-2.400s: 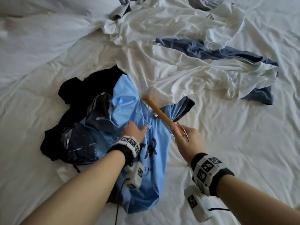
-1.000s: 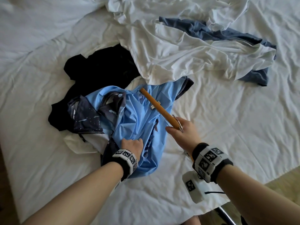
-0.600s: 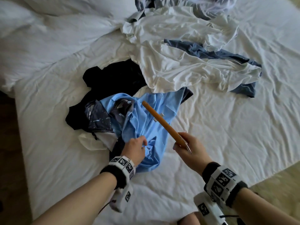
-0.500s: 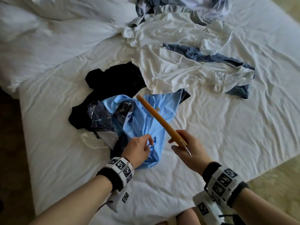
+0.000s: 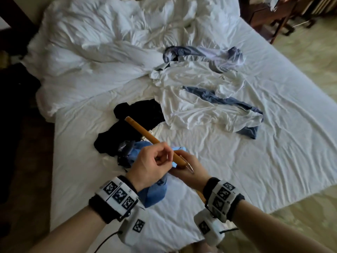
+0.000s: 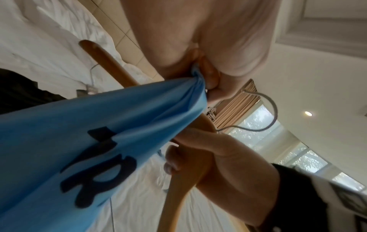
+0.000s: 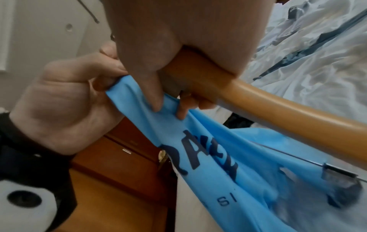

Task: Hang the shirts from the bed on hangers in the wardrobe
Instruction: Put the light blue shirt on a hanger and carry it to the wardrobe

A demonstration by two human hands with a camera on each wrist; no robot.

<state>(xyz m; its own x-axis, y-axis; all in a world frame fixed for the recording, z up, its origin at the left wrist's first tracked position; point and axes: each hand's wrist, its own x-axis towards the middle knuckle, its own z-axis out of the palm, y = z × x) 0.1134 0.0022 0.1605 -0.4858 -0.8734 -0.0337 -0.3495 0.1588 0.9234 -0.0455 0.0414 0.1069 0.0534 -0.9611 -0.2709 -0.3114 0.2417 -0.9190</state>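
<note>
White bed (image 5: 273, 143) below: left hand (image 5: 149, 168) pinches the light-blue shirt (image 6: 79, 141) hem, lifted beside the wooden hanger (image 5: 145, 136) gripped in the right hand (image 5: 189, 172), its arm pointing away up-left.

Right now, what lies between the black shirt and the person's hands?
The bunched light blue shirt, gripped by the left hand; the wooden hanger crosses above it. Head view.

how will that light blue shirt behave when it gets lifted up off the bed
Probably floppy: the light blue shirt bunches and drapes from where the left hand pinches it. Likely light, since a finger pinch bears it. Its smooth sheen suggests it may slide on the wooden hanger.
</note>
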